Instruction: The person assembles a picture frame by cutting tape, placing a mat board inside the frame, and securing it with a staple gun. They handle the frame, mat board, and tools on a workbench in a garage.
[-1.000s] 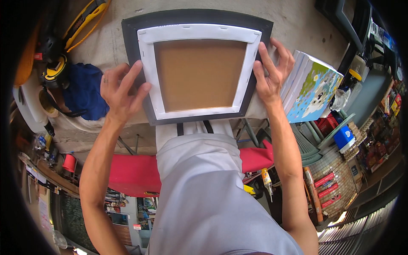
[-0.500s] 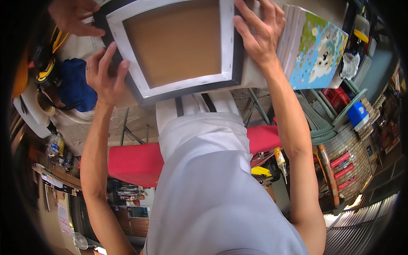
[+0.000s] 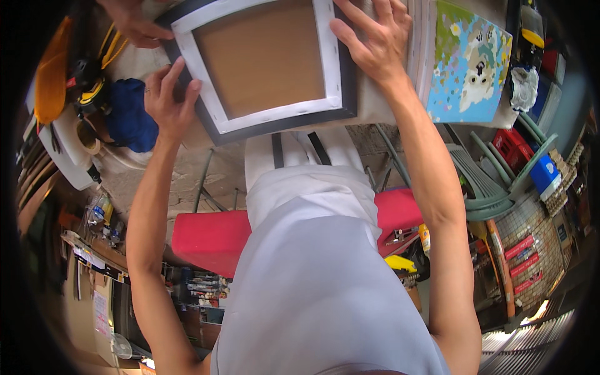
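A dark picture frame (image 3: 289,122) lies at the top of the view, with a canvas on white-edged stretcher bars (image 3: 275,112) set inside it. The brown back (image 3: 262,59) of the canvas faces up. At the frame's left side, my left hand (image 3: 170,103) has its fingers apart, with thumb and fingertips touching the dark border. My right hand (image 3: 380,47) lies along the opposite side, fingers spread, thumb and forefinger reaching onto the edge. Another person's hand (image 3: 134,24) touches the upper left corner. The frame's far edge is cut off.
Painted canvases stand or lie at the right, one showing a white animal on blue (image 3: 475,69). Left of the frame are a dark blue cloth (image 3: 131,115) and a roll of tape (image 3: 87,137). A red bench seat (image 3: 209,240) is below the table; a green chair (image 3: 478,181) stands right.
The view has shifted slightly, so most of the surroundings appear further right. Both my hands stay at the frame's sides. The other person's hand remains by the upper left corner.
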Demonstrator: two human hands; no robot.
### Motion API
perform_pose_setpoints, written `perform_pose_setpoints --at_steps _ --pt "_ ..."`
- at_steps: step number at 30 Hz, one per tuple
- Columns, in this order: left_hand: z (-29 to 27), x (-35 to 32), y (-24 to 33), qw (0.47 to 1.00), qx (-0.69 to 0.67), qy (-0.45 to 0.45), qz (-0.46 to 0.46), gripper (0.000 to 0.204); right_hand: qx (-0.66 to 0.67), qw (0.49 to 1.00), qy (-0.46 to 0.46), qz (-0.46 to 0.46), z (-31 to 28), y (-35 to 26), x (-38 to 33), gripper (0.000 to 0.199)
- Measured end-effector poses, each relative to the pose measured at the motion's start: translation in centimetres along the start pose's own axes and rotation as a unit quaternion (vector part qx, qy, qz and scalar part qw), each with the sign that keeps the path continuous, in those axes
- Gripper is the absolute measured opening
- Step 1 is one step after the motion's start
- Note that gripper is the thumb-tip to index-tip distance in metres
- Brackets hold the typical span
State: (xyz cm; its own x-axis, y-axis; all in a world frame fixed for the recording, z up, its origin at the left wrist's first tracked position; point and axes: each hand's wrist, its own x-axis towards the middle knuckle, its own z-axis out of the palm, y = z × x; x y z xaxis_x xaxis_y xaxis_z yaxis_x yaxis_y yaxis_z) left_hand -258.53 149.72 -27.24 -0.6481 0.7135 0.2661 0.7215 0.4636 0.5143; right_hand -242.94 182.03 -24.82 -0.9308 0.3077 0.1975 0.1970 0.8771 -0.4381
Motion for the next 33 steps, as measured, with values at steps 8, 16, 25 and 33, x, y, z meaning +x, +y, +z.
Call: perform_pose_setpoints --at_steps 8,16,25,33 --pt "-0.4 0.3 0.8 1.000 0.017 0.000 -0.015 0.043 -0.014 0.999 0.044 -0.010 1.9 1.6 -0.9 0.039" --pt "-0.8 0.7 1.1 1.000 0.015 -0.006 -0.021 0.043 -0.014 1.000 0.023 -0.007 1.4 1.3 -0.5 0.038" --pt "-0.9 0.8 1.1 1.000 0.007 -0.002 -0.018 0.043 -0.011 1.000 0.014 -0.005 1.3 1.0 -0.3 0.041" --pt "-1.2 0.8 1.5 0.999 0.017 -0.016 -0.036 0.043 -0.013 1.000 -0.007 -0.002 1.0 1.1 -0.2 0.041"
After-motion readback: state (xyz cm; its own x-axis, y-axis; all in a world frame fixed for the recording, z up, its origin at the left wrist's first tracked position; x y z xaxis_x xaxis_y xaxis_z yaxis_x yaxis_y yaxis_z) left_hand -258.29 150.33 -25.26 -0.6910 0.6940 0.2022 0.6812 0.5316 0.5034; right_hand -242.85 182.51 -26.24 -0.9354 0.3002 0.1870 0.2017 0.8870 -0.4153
